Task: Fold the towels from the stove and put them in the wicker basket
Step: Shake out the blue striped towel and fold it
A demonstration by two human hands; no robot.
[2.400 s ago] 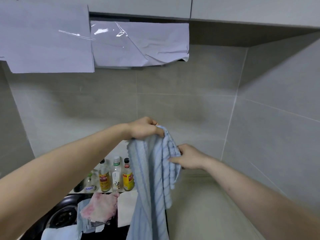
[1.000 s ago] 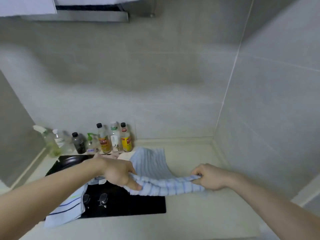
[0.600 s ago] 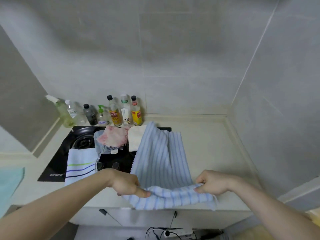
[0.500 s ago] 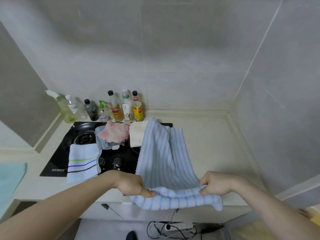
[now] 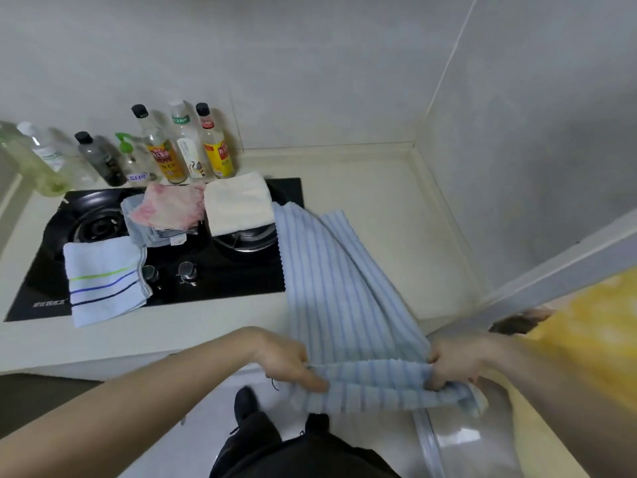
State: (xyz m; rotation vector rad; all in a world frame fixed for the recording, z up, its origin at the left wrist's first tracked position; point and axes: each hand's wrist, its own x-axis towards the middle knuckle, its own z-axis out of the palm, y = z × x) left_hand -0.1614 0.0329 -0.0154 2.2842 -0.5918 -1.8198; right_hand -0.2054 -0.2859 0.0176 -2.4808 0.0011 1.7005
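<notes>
Head view: long pale-blue striped terry towel lies lengthwise on the cream tabletop, far end overlapping the right edge of the black glass gas stove, near end pulled off the tabletop edge toward the person. Left hand pinches the near-left corner, thumb on top; right hand has fingers curled round the near-right corner, so each grip is closed on the towel. Near hem is rolled over between them and looks bunched at the right, possibly a doubled layer, blur makes that hard to call. Step in hand is probably the first fold. To do it well: keep both corners level and taut, lift the near edge and carry it forward onto the far edge, match stripes and corners, then flatten on bare tabletop, not on the burners. Right side needs unbunching first. Still on the stove: white towel with green and blue stripes, pink patterned cloth on a grey striped one, cream folded towel. Wicker basket not in view.
</notes>
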